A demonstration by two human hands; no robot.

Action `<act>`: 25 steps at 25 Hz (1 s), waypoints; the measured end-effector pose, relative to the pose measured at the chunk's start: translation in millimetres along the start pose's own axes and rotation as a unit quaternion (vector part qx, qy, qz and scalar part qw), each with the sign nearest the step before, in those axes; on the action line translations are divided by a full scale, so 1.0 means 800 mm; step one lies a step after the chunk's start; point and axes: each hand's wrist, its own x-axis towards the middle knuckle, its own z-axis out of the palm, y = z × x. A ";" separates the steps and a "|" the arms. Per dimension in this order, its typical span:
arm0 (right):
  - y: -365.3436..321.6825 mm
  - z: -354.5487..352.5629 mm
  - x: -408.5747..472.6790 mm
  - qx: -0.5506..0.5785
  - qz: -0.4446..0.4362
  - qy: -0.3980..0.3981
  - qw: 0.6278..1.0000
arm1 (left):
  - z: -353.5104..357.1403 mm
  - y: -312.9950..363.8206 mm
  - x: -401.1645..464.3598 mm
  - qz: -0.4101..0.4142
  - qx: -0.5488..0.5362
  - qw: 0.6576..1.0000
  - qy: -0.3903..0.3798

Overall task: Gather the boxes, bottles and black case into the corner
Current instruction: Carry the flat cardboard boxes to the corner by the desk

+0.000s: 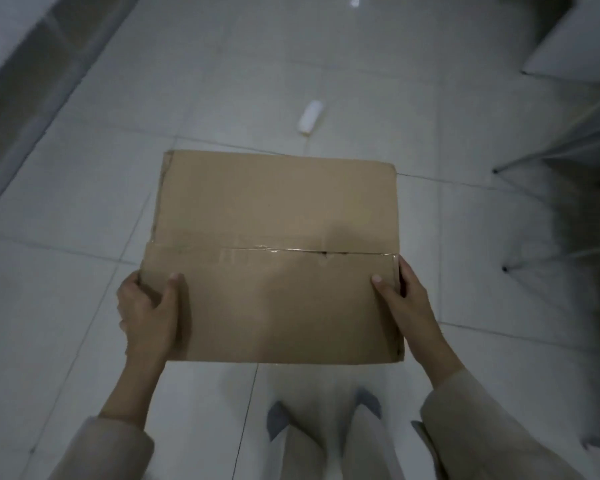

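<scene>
A taped cardboard box [274,258] is held above the tiled floor [84,202], each grip, left hand [149,313] and right hand [409,299], closed on a near corner; a white bottle [310,117] lies beyond

- Cardboard box [274,254] gripped between both hands: matt brown card, with a glossy clear tape seam.
- Floor [84,271] beneath the hands: smooth, glossy pale tiles.
- White bottle [310,116] beyond the hands: smooth plastic.
</scene>
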 end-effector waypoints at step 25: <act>0.373 -0.487 -0.758 0.228 0.162 0.579 0.766 | 0.255 0.054 -0.817 0.330 0.158 0.767 -0.528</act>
